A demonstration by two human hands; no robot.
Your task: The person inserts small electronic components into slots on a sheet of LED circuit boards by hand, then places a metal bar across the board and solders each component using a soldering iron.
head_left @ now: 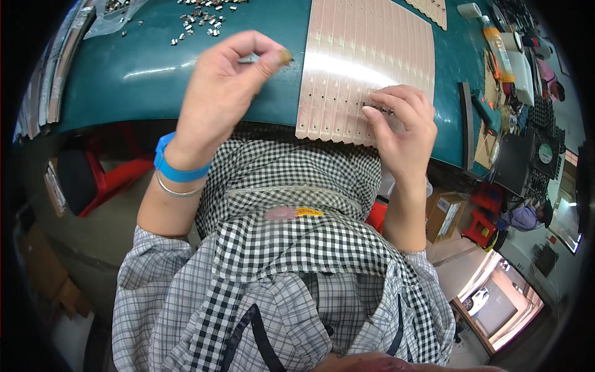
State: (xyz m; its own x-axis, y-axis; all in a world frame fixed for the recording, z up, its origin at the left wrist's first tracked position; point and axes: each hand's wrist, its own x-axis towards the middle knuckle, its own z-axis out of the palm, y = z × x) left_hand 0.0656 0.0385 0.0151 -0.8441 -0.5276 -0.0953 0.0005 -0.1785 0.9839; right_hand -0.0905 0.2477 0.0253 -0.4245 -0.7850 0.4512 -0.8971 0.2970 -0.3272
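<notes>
A light brown panel (365,74), scored into long narrow strips with rows of small holes, lies on the green table in front of me. My left hand (223,90) is raised over the table, left of the panel. Its thumb and forefinger pinch together, with a small yellow-brown piece (285,57) at the tips, too blurred to identify. My right hand (406,127) rests over the panel's near right part, fingers curled. Several small metal components (387,111) show between its thumb and fingers, partly hidden by them.
Loose small metal components (201,23) lie scattered at the far left, beside a clear plastic bag (114,18). Another brown panel (432,9) is at the far right. An orange-and-clear bottle (498,53) and a green-handled tool (486,113) lie at the right. A red chair (111,177) stands lower left.
</notes>
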